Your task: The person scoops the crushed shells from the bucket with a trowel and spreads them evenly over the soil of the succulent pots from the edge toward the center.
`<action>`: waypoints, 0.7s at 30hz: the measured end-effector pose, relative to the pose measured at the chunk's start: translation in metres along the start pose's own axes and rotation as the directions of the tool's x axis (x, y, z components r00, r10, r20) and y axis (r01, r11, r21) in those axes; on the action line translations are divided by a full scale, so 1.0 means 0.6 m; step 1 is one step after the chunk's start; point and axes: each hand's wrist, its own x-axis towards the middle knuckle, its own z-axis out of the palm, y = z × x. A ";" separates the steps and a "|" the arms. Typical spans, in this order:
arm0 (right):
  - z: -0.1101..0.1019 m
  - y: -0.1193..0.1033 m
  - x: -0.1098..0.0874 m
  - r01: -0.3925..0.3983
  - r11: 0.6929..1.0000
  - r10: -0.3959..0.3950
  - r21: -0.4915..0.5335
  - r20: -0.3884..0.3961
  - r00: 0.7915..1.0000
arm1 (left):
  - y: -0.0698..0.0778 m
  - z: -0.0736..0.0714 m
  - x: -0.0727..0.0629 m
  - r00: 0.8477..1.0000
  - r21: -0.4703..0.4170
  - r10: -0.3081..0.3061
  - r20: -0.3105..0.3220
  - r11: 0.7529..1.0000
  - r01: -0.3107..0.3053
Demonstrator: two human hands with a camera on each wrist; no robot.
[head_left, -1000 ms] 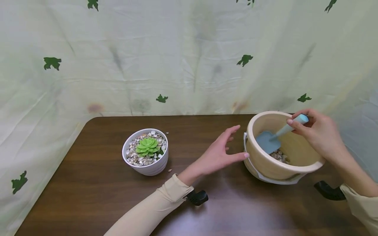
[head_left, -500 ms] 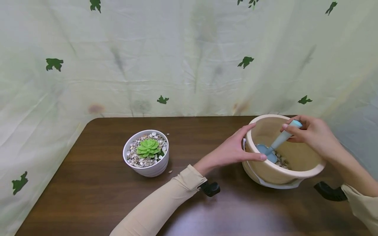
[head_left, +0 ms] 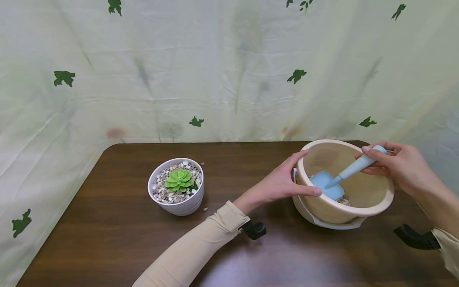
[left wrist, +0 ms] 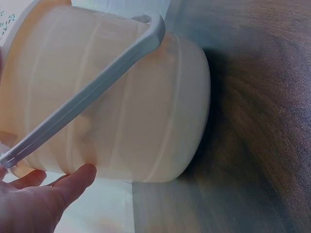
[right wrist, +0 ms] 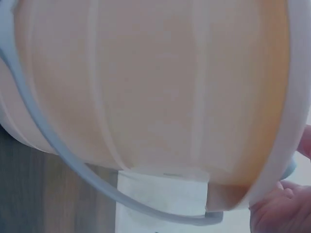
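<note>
My right hand (head_left: 401,163) grips the pale blue handle of a small trowel (head_left: 328,185) over the right side of a cream bucket (head_left: 378,205). The trowel slants down to the left. Its blade lies inside near the left wall, above a few small stones (head_left: 343,200) at the bottom. My left hand (head_left: 277,183) holds the bucket's left side, thumb along the front rim and fingers spread toward the back. In the left wrist view, fingertips (left wrist: 82,177) meet the bucket's outer wall. The right wrist view shows mostly bucket wall, with part of the right hand (right wrist: 282,208) beyond the rim.
The bucket's grey handle (left wrist: 87,97) hangs down in front. At left on the brown wooden table (head_left: 107,223) stands a white pot (head_left: 183,207) with pebbles and a green succulent (head_left: 178,180). A loose pebble (head_left: 205,209) lies beside it. A leaf-patterned curtain (head_left: 229,71) hangs behind.
My left hand has moved right and taken hold of the bucket's side. My right hand dipped the trowel toward the stones, then drew back right, leaving the trowel at a flatter slant.
</note>
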 end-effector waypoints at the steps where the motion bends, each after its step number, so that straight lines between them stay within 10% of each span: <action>1: -0.003 0.001 -0.001 -0.002 1.000 0.002 0.029 -0.001 1.000 | 0.000 0.000 0.000 1.000 -0.006 0.000 -0.001 1.000 0.000; 12: -0.046 0.017 -0.020 0.033 0.947 -0.043 0.320 0.025 0.999 | -0.003 0.002 -0.001 1.000 -0.030 0.019 -0.008 0.999 -0.019; 21: -0.081 0.035 -0.029 0.000 0.846 0.018 0.533 -0.027 0.999 | -0.005 0.007 -0.014 0.998 -0.046 0.000 -0.057 0.999 -0.002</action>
